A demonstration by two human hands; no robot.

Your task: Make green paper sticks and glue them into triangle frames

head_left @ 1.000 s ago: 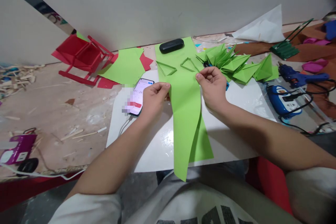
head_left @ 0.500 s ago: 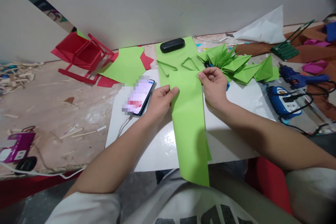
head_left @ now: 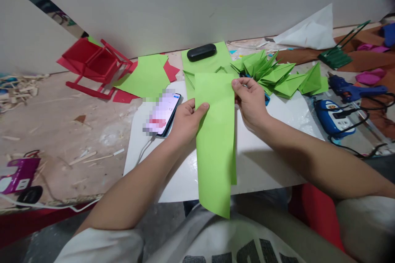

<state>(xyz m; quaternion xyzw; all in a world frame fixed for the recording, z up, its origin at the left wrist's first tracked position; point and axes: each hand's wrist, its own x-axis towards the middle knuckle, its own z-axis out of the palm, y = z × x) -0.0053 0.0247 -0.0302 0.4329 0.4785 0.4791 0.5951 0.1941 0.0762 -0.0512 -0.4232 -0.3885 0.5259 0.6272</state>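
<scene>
A long sheet of green paper (head_left: 215, 139), apparently in two layers, hangs between my hands over the white board (head_left: 262, 164). My left hand (head_left: 190, 118) grips its left edge, thumb on the front and fingers behind. Pinched at the upper right edge is my right hand (head_left: 249, 96), its thumb and forefinger on the paper. The sheet's lower end curls past the board's front edge toward my shirt. Just left of my left hand lies a phone (head_left: 163, 115) with a lit screen and a cable. Folded pointed green paper pieces (head_left: 277, 74) are heaped beyond my right hand.
A black case (head_left: 201, 52) rests on another green sheet by the wall. At left stand a small red rocking chair (head_left: 95, 68) and cut green paper (head_left: 151, 76). A blue glue gun (head_left: 354, 89) and a blue power socket (head_left: 335, 119) with cords occupy the right.
The green sheet has swung slightly left at its lower end and hangs straighter. Its top edge has risen a little. Both hands keep their hold.
</scene>
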